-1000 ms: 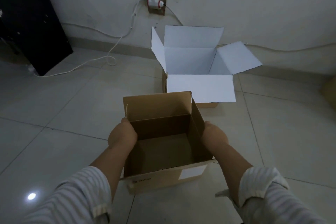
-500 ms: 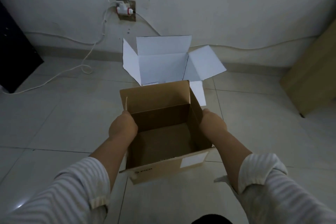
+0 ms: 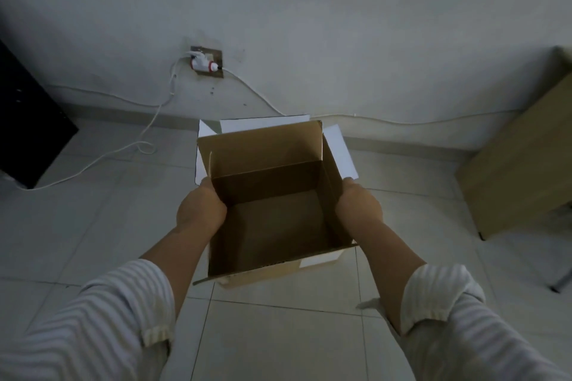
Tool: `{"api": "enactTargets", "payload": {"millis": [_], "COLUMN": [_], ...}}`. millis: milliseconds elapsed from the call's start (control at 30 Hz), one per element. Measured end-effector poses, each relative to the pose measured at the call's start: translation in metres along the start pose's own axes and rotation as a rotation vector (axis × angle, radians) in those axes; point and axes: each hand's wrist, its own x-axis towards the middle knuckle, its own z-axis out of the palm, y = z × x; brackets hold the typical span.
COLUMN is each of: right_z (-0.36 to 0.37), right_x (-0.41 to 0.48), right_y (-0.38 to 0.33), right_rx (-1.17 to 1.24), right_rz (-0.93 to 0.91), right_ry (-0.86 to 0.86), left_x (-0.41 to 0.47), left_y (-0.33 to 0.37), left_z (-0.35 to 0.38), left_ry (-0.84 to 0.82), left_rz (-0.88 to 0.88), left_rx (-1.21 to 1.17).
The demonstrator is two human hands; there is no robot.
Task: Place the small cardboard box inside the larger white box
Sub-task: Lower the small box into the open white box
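Note:
I hold the small brown cardboard box [image 3: 275,204] in the air at the centre of the view, open side up and empty. My left hand [image 3: 201,210] grips its left wall and my right hand [image 3: 357,209] grips its right wall. Behind and beneath it stands the larger white box [image 3: 339,151] on the floor by the wall. The brown box hides most of the white one; only its white flaps show at the left, top and right edges.
A wall socket [image 3: 206,62] with a plug sits above the boxes, and a white cable [image 3: 123,151] loops over the tiled floor at the left. A black cabinet [image 3: 28,133] stands far left. A tan wooden cabinet [image 3: 523,164] stands at the right.
Both hands have carried the brown box forward and up, so it now covers most of the white box. The view has tilted up toward the wall.

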Motion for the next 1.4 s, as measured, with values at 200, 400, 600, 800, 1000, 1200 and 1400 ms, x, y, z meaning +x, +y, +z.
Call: {"api": "enactTargets", "payload": {"millis": [200, 400, 600, 800, 1000, 1200, 1400], "right_z": [-0.031, -0.010, 0.038, 0.081, 0.109, 0.146, 0.214], "right_x": [0.070, 0.143, 0.211, 0.263, 0.292, 0.315, 0.340], "right_y": [-0.029, -0.049, -0.047, -0.039, -0.031, -0.018, 0.004], "right_rx": [0.033, 0.055, 0.086, 0.117, 0.131, 0.124, 0.087], "right_rz": [-0.018, 0.023, 0.056, 0.016, 0.007, -0.019, -0.034], "right_ry": [0.054, 0.062, 0.054, 0.072, 0.087, 0.078, 0.070], "left_x": [0.068, 0.155, 0.228, 0.267, 0.291, 0.308, 0.328], "left_y": [0.030, 0.040, 0.031, 0.027, 0.017, 0.000, -0.028], "left_z": [-0.027, -0.014, 0.023, 0.060, 0.091, 0.135, 0.206], "left_ry": [0.052, 0.045, 0.099, 0.194, 0.216, 0.232, 0.217], "left_rz": [-0.013, 0.004, 0.019, 0.006, -0.003, -0.001, -0.026], "left_rx": [-0.070, -0.109, -0.123, -0.133, -0.154, -0.181, -0.169]}}
